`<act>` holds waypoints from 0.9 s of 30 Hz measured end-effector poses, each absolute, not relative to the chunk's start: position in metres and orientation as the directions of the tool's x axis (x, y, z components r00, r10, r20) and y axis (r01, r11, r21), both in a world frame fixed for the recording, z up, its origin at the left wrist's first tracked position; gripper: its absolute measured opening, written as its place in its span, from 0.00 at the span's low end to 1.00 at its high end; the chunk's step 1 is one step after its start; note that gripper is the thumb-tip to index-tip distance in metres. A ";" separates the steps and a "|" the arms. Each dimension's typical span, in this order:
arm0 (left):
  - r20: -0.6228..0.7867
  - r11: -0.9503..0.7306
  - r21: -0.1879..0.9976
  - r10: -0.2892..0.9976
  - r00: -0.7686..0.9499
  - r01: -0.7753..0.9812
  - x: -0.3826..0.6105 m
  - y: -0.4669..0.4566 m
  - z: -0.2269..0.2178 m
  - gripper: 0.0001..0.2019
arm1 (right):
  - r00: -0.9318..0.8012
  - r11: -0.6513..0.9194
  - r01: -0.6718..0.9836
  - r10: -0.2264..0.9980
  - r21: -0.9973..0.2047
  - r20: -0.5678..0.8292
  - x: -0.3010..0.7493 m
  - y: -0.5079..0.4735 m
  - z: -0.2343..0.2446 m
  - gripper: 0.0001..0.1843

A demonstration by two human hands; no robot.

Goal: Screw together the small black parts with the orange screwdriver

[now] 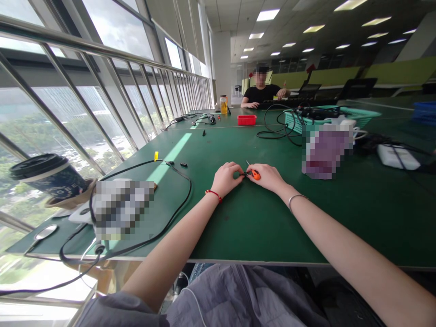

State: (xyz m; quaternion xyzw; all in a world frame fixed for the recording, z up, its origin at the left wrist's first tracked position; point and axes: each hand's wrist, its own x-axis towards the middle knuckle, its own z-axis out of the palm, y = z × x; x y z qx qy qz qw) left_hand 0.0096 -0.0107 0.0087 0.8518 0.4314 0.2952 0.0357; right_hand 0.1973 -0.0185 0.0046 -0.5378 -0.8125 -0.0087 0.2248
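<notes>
Both my hands rest on the green table (pixel 259 218), fingertips meeting near its middle. My right hand (pixel 269 176) is closed round a small screwdriver (pixel 254 173) with an orange handle; its thin shaft sticks up and away. My left hand (pixel 226 178) is closed, pinching a small dark part (pixel 243 174) at the screwdriver's end. The part is too small to name. A red string sits on my left wrist and a thin bangle on my right.
A black cable (pixel 177 181) loops at the left by a lidded paper cup (pixel 47 175). A teal basket (pixel 357 116) with cables, a red tray (pixel 246 120) and a white power strip (pixel 397 156) lie further off. Another person (pixel 262 93) sits at the far end.
</notes>
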 end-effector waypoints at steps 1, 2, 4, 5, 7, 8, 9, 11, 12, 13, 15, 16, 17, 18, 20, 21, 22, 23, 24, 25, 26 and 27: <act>0.470 -0.623 0.309 0.757 0.454 0.719 0.010 -0.011 0.009 0.04 | -0.326 0.423 0.878 0.872 -0.224 0.366 0.197 -0.018 0.005 0.12; 0.467 -0.619 0.306 0.760 0.452 0.724 0.010 -0.011 0.009 0.04 | -0.329 0.425 0.876 0.872 -0.227 0.363 0.197 -0.018 0.005 0.12; 0.464 -0.611 0.305 0.765 0.446 0.731 0.010 -0.012 0.009 0.04 | -0.320 0.430 0.867 0.869 -0.253 0.378 0.198 -0.019 0.005 0.13; 0.463 -0.608 0.307 0.767 0.444 0.732 0.009 -0.012 0.008 0.04 | -0.312 0.432 0.860 0.866 -0.271 0.391 0.199 -0.019 0.005 0.14; 0.464 -0.610 0.313 0.767 0.443 0.728 0.009 -0.012 0.008 0.04 | -0.304 0.447 0.843 0.856 -0.301 0.418 0.202 -0.020 0.005 0.13; 0.466 -0.612 0.317 0.766 0.443 0.724 0.009 -0.012 0.008 0.04 | -0.308 0.458 0.834 0.849 -0.308 0.429 0.203 -0.020 0.005 0.13; 0.470 -0.616 0.321 0.763 0.444 0.720 0.009 -0.012 0.007 0.04 | -0.317 0.472 0.826 0.841 -0.308 0.438 0.204 -0.020 0.005 0.13; 0.478 -0.621 0.332 0.760 0.441 0.710 0.008 -0.011 0.006 0.04 | -0.344 0.500 0.814 0.824 -0.294 0.450 0.204 -0.020 0.004 0.12; 0.483 -0.624 0.338 0.758 0.440 0.705 0.008 -0.010 0.006 0.04 | -0.358 0.512 0.811 0.818 -0.284 0.451 0.204 -0.019 0.004 0.11; 0.486 -0.627 0.342 0.756 0.439 0.700 0.008 -0.010 0.005 0.04 | -0.372 0.522 0.808 0.812 -0.275 0.449 0.204 -0.019 0.004 0.10; 0.491 -0.633 0.347 0.751 0.441 0.692 0.008 -0.010 0.005 0.04 | -0.393 0.537 0.801 0.805 -0.264 0.444 0.203 -0.018 0.003 0.09; 0.493 -0.636 0.348 0.749 0.442 0.689 0.008 -0.010 0.005 0.04 | -0.398 0.541 0.799 0.804 -0.264 0.443 0.203 -0.017 0.002 0.08; 0.494 -0.638 0.348 0.747 0.445 0.687 0.008 -0.010 0.005 0.05 | -0.399 0.542 0.797 0.804 -0.266 0.442 0.203 -0.017 0.002 0.08; 0.494 -0.641 0.347 0.746 0.447 0.685 0.008 -0.010 0.005 0.05 | -0.398 0.541 0.797 0.804 -0.268 0.441 0.203 -0.017 0.002 0.08; 0.490 -0.645 0.342 0.743 0.456 0.683 0.008 -0.010 0.006 0.05 | -0.395 0.539 0.798 0.806 -0.270 0.441 0.202 -0.017 0.001 0.07; 0.487 -0.646 0.338 0.742 0.461 0.684 0.008 -0.010 0.006 0.06 | -0.395 0.538 0.799 0.807 -0.270 0.440 0.202 -0.017 0.002 0.07; 0.484 -0.647 0.335 0.742 0.464 0.685 0.008 -0.010 0.005 0.06 | -0.395 0.538 0.799 0.807 -0.269 0.439 0.202 -0.018 0.002 0.07; 0.482 -0.647 0.335 0.742 0.465 0.685 0.008 -0.009 0.005 0.06 | -0.397 0.538 0.799 0.807 -0.268 0.437 0.202 -0.019 0.002 0.07; 0.482 -0.647 0.338 0.743 0.465 0.683 0.008 -0.009 0.005 0.06 | -0.399 0.538 0.799 0.808 -0.268 0.433 0.201 -0.019 0.003 0.07; 0.482 -0.647 0.342 0.743 0.464 0.681 0.008 -0.009 0.005 0.06 | -0.400 0.538 0.799 0.810 -0.269 0.429 0.201 -0.020 0.003 0.08; 0.484 -0.647 0.348 0.744 0.461 0.679 0.008 -0.009 0.005 0.06 | -0.396 0.535 0.799 0.812 -0.274 0.428 0.200 -0.021 0.004 0.08; 0.484 -0.645 0.354 0.746 0.458 0.677 0.008 -0.009 0.004 0.06 | -0.382 0.526 0.801 0.817 -0.285 0.433 0.200 -0.022 0.004 0.08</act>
